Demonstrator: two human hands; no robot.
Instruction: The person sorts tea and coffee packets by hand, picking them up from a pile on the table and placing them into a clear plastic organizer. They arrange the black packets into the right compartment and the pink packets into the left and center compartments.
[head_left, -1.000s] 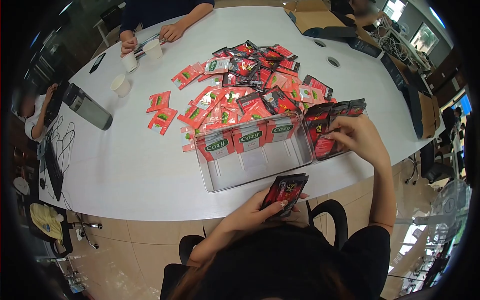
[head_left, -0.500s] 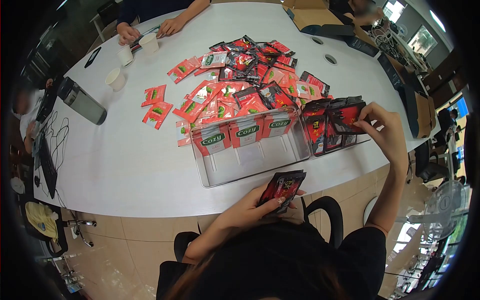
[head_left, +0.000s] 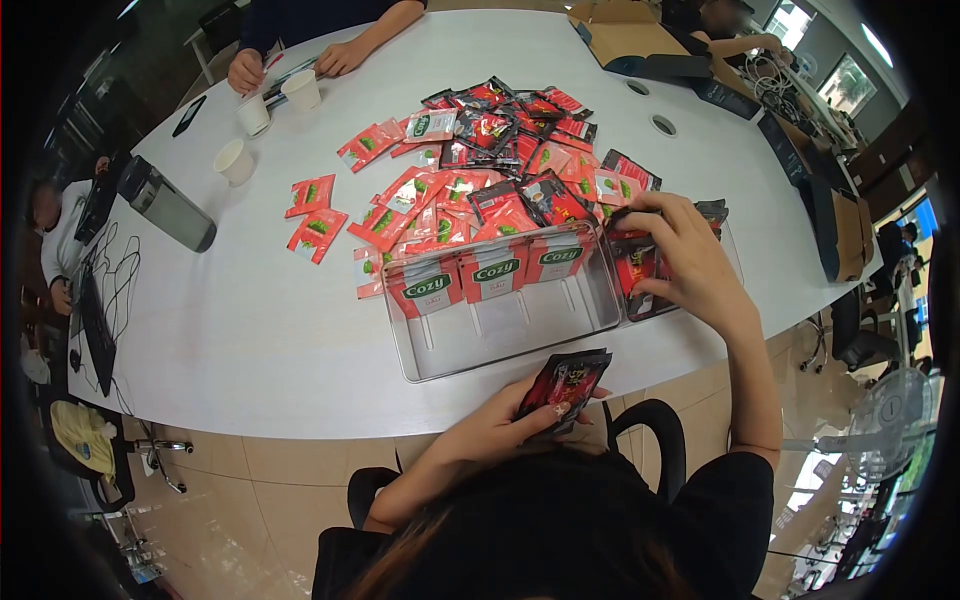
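Observation:
My left hand point(head_left: 500, 418) is closed around a small stack of black-and-red sachets point(head_left: 566, 382), held near the table's front edge. At the right, my right hand point(head_left: 690, 255) reaches over a clear box holding upright black-and-red sachets point(head_left: 634, 268). Its thumb and bent fingers are spread apart at the left column of these sachets, touching them; the hand hides part of the box. Beside it on the left stands a clear plastic tray point(head_left: 470, 352), with three red "Cozy" sachets point(head_left: 495, 272) upright along its back wall.
A pile of loose red and black sachets point(head_left: 480, 165) lies behind the tray. Left are a bottle point(head_left: 165, 203), paper cups point(head_left: 234, 162) and a phone point(head_left: 188, 116). Across the table are another person's hands point(head_left: 342, 58). Opened cardboard boxes point(head_left: 640, 45) line the right edge.
My right hand has moved left and the sachet it pinched above the box is no longer seen raised. My left hand keeps its stack in nearly the same place.

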